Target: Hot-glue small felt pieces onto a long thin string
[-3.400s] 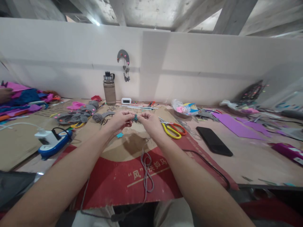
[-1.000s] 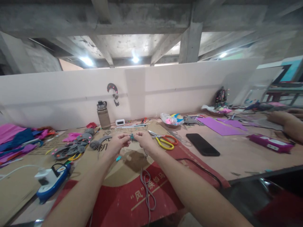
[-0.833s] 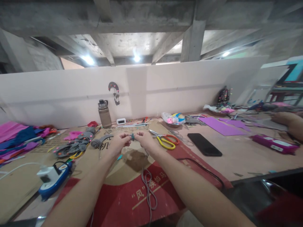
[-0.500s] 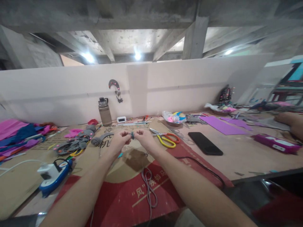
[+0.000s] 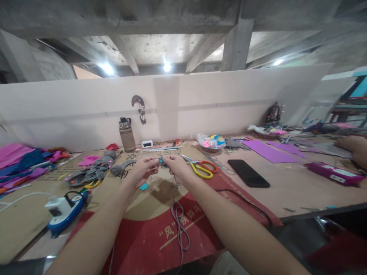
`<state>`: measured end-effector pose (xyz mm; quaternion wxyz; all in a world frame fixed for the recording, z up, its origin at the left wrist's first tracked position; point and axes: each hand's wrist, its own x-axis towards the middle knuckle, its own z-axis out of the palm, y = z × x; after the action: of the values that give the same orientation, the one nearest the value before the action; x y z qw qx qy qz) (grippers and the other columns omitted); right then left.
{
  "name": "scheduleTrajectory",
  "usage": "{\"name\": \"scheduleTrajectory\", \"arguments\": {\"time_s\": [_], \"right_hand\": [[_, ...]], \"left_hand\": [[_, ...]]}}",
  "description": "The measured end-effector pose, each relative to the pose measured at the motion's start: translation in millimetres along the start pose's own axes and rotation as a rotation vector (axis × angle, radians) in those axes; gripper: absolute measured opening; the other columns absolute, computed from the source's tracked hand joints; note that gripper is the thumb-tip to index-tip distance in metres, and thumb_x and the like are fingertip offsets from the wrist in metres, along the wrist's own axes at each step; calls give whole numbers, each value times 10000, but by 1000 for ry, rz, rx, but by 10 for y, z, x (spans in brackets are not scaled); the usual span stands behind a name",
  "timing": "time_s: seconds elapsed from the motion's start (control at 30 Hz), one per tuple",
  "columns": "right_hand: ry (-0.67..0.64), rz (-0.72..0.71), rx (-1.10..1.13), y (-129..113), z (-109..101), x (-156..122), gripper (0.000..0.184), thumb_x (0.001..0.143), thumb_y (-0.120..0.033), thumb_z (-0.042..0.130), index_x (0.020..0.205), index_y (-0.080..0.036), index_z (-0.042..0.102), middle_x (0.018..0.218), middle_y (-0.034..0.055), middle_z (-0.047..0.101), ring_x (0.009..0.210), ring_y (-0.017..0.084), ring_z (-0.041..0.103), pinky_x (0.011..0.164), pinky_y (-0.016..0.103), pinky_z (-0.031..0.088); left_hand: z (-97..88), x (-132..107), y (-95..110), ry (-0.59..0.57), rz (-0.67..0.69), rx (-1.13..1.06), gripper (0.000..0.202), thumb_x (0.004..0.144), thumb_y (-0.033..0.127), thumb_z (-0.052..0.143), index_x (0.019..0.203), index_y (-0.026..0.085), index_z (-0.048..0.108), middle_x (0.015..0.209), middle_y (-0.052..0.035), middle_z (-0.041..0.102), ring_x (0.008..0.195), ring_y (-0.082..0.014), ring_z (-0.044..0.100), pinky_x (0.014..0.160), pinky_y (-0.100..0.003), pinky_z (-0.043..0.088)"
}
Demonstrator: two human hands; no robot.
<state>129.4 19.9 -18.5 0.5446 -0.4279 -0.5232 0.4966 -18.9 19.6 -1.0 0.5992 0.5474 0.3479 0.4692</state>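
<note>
Over the cardboard sheet, my left hand (image 5: 146, 170) and my right hand (image 5: 175, 167) meet fingertip to fingertip. Between them they pinch a small teal-and-grey piece (image 5: 161, 162); its exact kind is too small to make out. Below my left hand lies a teal flower-shaped cutout (image 5: 143, 186). A thin grey cord hangs under my right hand, and a loose coil of grey cord (image 5: 180, 225) rests on the red part of the cardboard (image 5: 140, 244). Scissors (image 5: 202, 169) with yellow and orange handles lie just right of my right hand.
A black phone (image 5: 249, 173), purple sheets (image 5: 269, 151) and a magenta case (image 5: 335, 173) lie to the right. Left are a blue-and-white power strip (image 5: 67, 215), grey decorated pieces (image 5: 99, 168) and coloured fabric (image 5: 23, 164). A bottle (image 5: 127, 137) stands behind. Another person's hand (image 5: 354, 147) shows far right.
My left fingers have loosened and opened out a little, showing more of the teal piece. The flower-shaped cutout, mostly covered before, is now in full view.
</note>
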Motion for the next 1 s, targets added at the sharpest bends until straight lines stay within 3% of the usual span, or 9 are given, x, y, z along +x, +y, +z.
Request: {"name": "scheduleTrajectory", "arguments": {"time_s": [0.2,0.4,0.8,1.0], "right_hand": [[-31,-32,-48,-7,4,-15,229,671,-392,555,653,-171,498,486,-80,352,398,36,230,387,203,167],[-26,-92,-101,16,19,-40,219,672,-382,546,644,-167,510,491,-72,372,413,40,261,409,205,177],[-158,12,177,-53,-24,-44,287,615,-413,633,658,-168,489,469,-108,288,409,31,190,409,202,144],[-109,-36,190,-22,-24,-12,278,606,-378,648,734,-162,527,519,-88,396,435,35,265,416,190,197]], "left_hand": [[-15,14,-23,55,26,45,288,571,264,754,800,115,661,605,4,556,519,-71,478,528,-216,409],[-42,63,-93,64,81,120,193,606,255,710,723,120,638,587,15,534,492,-62,453,489,-204,387],[-48,44,-39,93,14,51,220,587,229,734,744,118,628,562,23,532,482,-57,463,461,-184,391],[-44,46,-47,106,20,27,227,596,224,744,766,124,632,591,11,573,517,-73,520,519,-206,459]]}}
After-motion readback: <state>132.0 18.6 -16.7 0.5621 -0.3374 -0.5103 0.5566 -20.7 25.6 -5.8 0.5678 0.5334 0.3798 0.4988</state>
